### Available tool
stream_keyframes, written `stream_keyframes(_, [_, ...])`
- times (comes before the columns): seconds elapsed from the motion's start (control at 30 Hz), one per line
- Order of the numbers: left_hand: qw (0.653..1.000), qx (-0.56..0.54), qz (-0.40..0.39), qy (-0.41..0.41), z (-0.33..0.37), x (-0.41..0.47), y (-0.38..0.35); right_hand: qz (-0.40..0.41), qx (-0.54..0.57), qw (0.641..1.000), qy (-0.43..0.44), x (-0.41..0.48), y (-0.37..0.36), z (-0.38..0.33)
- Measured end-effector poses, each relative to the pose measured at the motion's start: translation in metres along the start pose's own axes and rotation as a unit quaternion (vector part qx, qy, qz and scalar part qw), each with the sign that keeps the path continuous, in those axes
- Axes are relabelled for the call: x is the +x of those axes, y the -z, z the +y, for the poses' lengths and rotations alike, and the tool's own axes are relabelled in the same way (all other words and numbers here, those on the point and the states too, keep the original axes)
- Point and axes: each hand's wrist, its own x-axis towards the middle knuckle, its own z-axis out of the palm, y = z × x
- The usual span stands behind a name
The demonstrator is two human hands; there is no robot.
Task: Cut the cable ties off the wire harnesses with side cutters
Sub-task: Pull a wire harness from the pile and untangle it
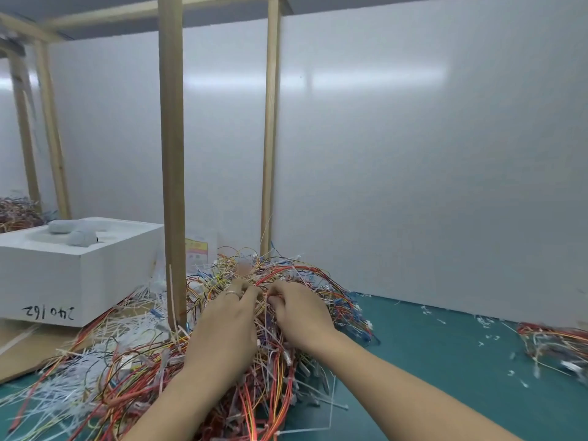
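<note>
Two hands, left hand [227, 316] and right hand [299, 313], are pinching strands of the wire harnesses [305, 275] at 6 o'clock. Wires are seeming light, limp and tangle-prone; grasping one whole bundle is advised.

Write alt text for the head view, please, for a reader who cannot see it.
A person's left hand and right hand pinch strands in a tangled pile of wire harnesses on a teal mat. A white box sits left of them.

On your left, a white foam box [79, 275] with a handwritten number sits on a cardboard sheet [28, 348], holding a grey object [73, 232]. Wooden posts [171, 154] stand before the white wall [413, 154], above the green tabletop [445, 361].
</note>
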Motion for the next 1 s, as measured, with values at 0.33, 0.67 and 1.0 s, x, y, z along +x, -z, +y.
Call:
stream_keyframes(0.33, [0.992, -0.111, 0.046, 0.028, -0.01, -0.002, -0.002, -0.032, -0.116, 0.991, 0.062, 0.005, 0.017, 0.023])
stream_keyframes(0.67, [0.958, -0.262, 0.089, 0.069, -0.004, 0.0, 0.012, 0.079, -0.04, 0.99, 0.112, 0.04, 0.053, -0.011])
stream_keyframes(1.0, [0.942, -0.294, 0.152, 0.061, 0.006, 0.002, 0.022, -0.01, 0.019, 0.999, 0.044, 0.044, 0.054, -0.025])
